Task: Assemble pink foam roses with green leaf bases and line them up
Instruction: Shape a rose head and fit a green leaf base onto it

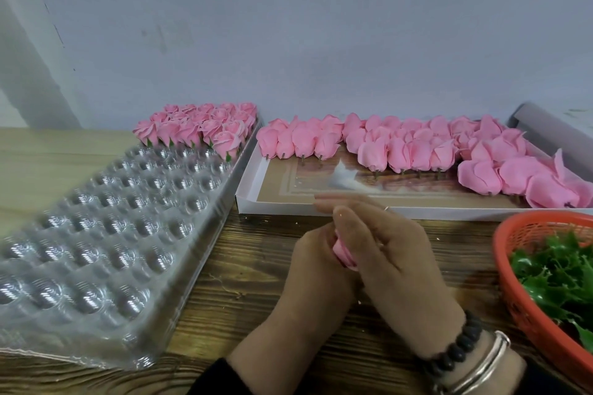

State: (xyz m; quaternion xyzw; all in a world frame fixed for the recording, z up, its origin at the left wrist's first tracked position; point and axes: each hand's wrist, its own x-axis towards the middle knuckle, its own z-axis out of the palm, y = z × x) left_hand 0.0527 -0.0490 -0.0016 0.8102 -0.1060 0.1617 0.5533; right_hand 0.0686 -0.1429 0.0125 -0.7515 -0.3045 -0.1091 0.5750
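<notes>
Both hands meet at the middle of the dark, wood-grained counter (250, 282), and between them sits a single pink foam rose (345, 255), only a soft rounded sliver of it showing. The left hand (316, 269) is curled around the flower from the left side, while the right hand (385, 253) lies over it from the right, fingers stretched forward and pressed against the petals; whether the right thumb closes on the rose is hidden. A dark beaded bracelet (455, 346) and smooth silver bangles (481, 365) ring the right wrist. To the left a clear moulded plastic tray (96, 234) runs away from the camera, its glossy surface dimpled with rows of round ribbed cups; at its far end stand the finished roses (199, 127), packed tight, matte pink heads up with small green leaf tips showing beneath them. Beyond the hands, a shallow white cardboard box (279, 207) with a brown printed floor holds the bare rose heads (401, 144), lying in overlapping rows with short stems pointing towards the camera. At the right edge an orange plastic mesh basket (510, 269) carries a heap of shiny, spiky green leaf bases (558, 272). A pale grey wall (288, 26) backs it all.
</notes>
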